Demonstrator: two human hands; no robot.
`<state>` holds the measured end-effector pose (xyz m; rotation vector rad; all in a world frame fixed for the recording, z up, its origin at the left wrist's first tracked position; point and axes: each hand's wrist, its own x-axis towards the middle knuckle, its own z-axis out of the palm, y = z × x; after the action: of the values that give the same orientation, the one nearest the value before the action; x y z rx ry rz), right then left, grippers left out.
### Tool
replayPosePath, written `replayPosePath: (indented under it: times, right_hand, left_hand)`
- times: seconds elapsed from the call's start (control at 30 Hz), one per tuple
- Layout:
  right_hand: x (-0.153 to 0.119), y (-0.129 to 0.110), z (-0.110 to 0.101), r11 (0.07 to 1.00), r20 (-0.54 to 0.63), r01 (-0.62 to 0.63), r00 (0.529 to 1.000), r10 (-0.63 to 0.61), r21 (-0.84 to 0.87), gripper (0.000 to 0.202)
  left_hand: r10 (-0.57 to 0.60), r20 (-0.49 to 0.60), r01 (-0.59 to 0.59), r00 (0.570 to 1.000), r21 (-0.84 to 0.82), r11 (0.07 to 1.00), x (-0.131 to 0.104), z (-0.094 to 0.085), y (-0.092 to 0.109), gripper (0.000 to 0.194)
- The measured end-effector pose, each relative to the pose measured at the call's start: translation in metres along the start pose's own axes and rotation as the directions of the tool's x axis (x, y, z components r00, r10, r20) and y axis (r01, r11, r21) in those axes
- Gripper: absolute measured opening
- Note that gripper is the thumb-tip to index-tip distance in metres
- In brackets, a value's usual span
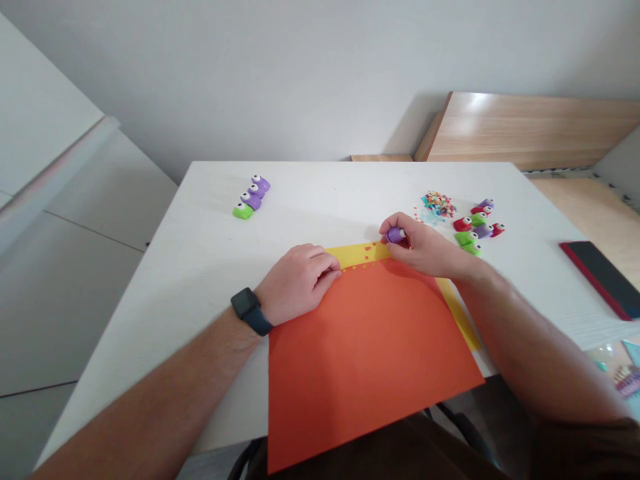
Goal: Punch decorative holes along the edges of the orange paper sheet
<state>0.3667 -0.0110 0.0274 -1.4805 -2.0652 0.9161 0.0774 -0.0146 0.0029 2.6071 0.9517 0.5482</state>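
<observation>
My right hand (423, 247) is closed around a small purple craft punch (395, 235) with a white eye, at the far edge of the papers. My left hand (300, 283), with a dark watch on its wrist, has curled fingers gripping the far left edge of an orange sheet of paper (373, 360). A row of small punched holes runs along that sheet's far edge. Beneath it lies a yellow sheet (350, 256), showing as a strip at the back and right. A few orange cut-outs rest on the yellow strip. The orange sheet's near end overhangs the table.
Several purple and green punches (251, 196) stand in a row at the back left of the white table (210, 260). More punches (475, 229) in red, green and purple cluster at the right, beside a pile of colourful confetti (439, 205). A dark red-edged case (600, 277) lies far right.
</observation>
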Motion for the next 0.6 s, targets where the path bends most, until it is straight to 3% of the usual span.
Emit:
replayPosePath:
  times: [0.6]
  right_hand:
    - [0.0002, -0.0021, 0.0012, 0.989, -0.039, 0.005, 0.999, -0.011, -0.146, 0.022]
  left_hand:
    - [0.006, -0.001, -0.006, 1.000, 0.003, 1.000, 0.0007, 0.0001, 0.0009, 0.018]
